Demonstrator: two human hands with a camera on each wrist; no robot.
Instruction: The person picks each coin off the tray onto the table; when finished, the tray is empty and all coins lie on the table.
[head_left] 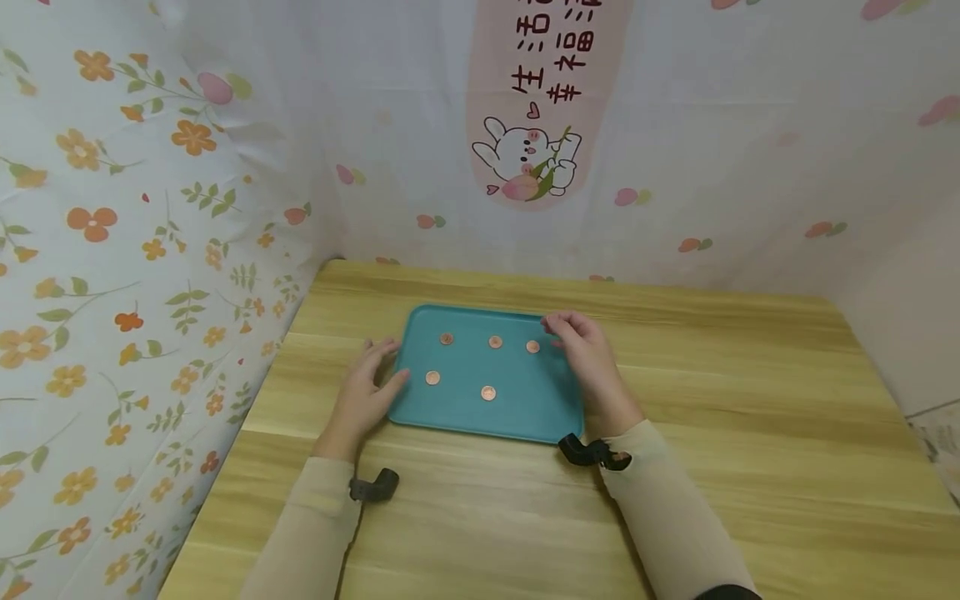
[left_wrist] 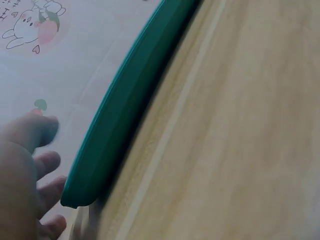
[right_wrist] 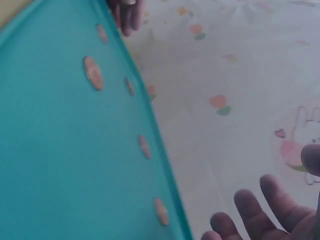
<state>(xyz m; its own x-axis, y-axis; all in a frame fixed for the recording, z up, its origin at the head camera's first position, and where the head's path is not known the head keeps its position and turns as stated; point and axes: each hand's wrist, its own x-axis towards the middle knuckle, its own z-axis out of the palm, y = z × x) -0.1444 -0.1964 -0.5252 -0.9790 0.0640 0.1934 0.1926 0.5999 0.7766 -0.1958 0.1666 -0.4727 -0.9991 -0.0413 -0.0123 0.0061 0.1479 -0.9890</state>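
Note:
A teal rectangular tray lies on the wooden table, with several copper-coloured coins spread flat on it. Three coins form a back row, ending with one coin nearest the right hand; a front coin lies closer to the person. My left hand is at the tray's left edge, fingers spread and thumb over the rim. Over the back right corner hovers my right hand, fingers loosely bent. In the right wrist view, that hand has its fingers apart and nothing between them.
The wooden table extends on both sides of the tray. White floral cloth hangs at the left and behind, printed with a rabbit. Each wrist wears a black camera mount, such as the right one.

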